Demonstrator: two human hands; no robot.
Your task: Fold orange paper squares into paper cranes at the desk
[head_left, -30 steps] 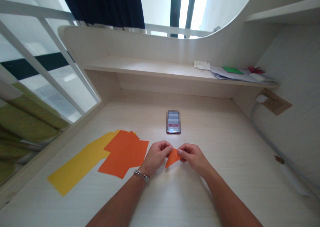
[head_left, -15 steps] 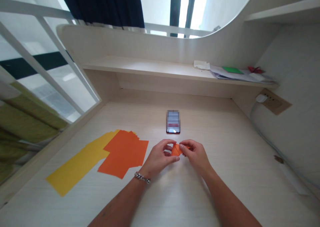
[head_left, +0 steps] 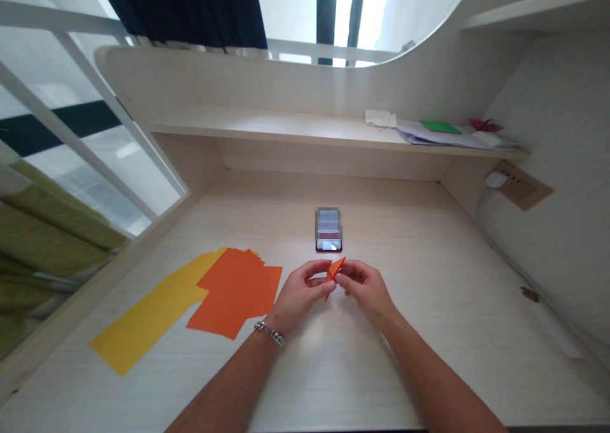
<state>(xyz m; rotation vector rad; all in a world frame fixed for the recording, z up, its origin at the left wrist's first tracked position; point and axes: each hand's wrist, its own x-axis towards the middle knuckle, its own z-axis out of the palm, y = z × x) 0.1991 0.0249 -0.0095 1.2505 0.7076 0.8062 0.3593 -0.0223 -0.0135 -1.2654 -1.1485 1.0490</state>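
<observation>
Pinching the folded orange paper (head_left: 335, 269) between the fingertips of the left hand (head_left: 300, 295) and right hand (head_left: 366, 287), just before the phone (head_left: 328, 229), keeps its creases crisp.

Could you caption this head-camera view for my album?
Left hand and right hand pinch folded orange paper beside loose orange sheets.

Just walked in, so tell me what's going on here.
A person is pinching a small folded piece of orange paper between their left hand and right hand, over a pale wood-grain desk. Loose orange paper sheets overlap yellow paper sheets to the left, and a smartphone lies beyond the hands.
</observation>
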